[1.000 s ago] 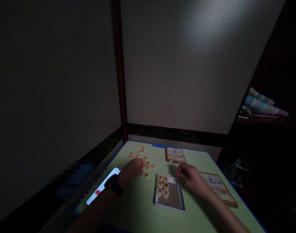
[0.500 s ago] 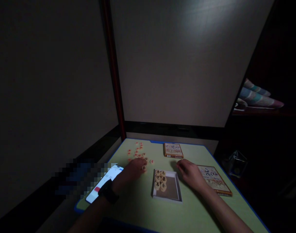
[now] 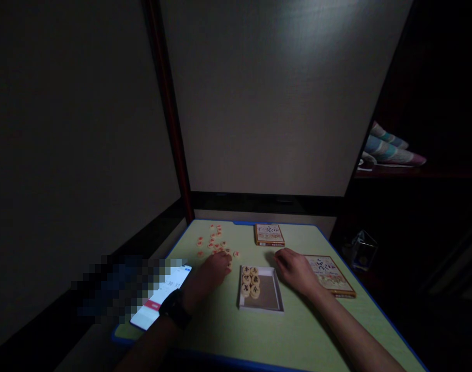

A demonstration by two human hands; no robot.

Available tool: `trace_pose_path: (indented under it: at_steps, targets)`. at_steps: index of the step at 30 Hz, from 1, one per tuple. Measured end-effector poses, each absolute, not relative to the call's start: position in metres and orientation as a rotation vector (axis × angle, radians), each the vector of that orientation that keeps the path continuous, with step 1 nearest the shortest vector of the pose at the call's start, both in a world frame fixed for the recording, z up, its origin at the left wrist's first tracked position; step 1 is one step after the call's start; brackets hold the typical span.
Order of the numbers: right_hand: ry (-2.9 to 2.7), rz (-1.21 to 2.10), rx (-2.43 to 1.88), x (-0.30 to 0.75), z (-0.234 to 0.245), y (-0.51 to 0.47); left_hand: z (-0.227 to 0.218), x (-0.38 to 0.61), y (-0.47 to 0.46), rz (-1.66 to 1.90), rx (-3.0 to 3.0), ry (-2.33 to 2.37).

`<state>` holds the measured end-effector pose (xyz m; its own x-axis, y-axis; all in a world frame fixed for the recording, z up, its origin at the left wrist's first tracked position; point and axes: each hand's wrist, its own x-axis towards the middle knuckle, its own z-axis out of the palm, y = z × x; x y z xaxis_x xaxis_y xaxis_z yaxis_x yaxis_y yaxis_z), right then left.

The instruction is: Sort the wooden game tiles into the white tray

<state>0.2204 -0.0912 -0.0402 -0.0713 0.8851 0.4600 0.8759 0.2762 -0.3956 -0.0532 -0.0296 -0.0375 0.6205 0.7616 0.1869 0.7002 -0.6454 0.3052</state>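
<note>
My left hand [image 3: 215, 269], with a dark watch on its wrist, reaches in at the near edge of a scatter of round Chinese chess pieces [image 3: 216, 246]. Its fingers are closed on one chess piece [image 3: 229, 268], which is mostly hidden under them. To the right of that hand is an open shallow box [image 3: 269, 309]. Along its left side several chess pieces [image 3: 246, 279] with dark characters lie face up in two columns. My right hand [image 3: 296, 271] is beyond the box's right edge, fingers curled together, with nothing visible in them.
A printed box lid [image 3: 329, 275] lies by my right forearm, and a smaller-looking printed box [image 3: 269, 235] is at the table's far side. A lit phone [image 3: 158, 297] rests on the left edge of the green table [image 3: 236, 338]. Walls stand behind and to the left.
The view has shifted slightly. My left fingers have closed over the near chess piece, which was more exposed before. My right hand stays curled beside the box.
</note>
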Motion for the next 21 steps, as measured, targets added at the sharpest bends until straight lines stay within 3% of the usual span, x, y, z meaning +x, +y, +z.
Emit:
trace_pose_path:
  at_steps: [10,21]
  targets:
    - [-1.219,0.834,-0.997,0.201,-0.036,-0.085,-0.004,0.035,-0.047,1.031,2.444,0.760]
    - [-1.036,1.082,-0.880,0.200,-0.044,-0.086,-0.020,0.037,-0.043,1.183,2.282,0.760]
